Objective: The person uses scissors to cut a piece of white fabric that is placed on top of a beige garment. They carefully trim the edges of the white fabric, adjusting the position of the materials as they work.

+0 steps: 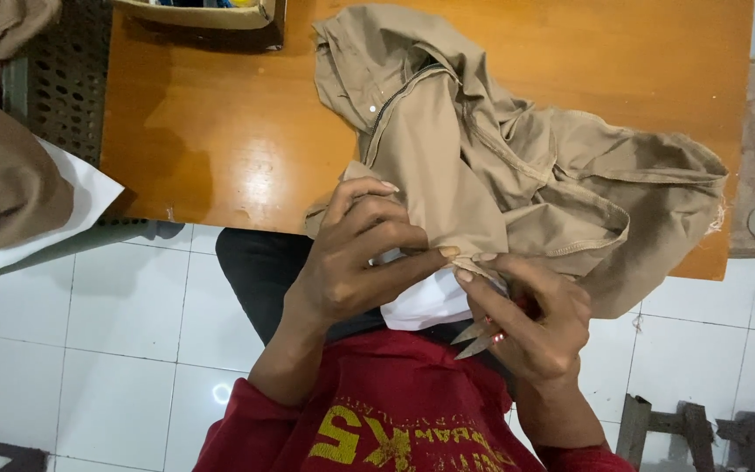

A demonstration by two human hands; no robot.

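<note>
Khaki jacket (517,166) on wooden table (203,131), hem pinched between both hands, left hand (351,262), right hand (535,319) gripping snips (474,339)

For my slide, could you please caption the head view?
Both hands, left hand and right hand, pinch a tan garment at a wooden table.

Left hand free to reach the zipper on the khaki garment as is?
Probably yes: the zipper lies exposed on the khaki garment above the left hand, nothing between, though its fingers now pinch the hem.
</note>
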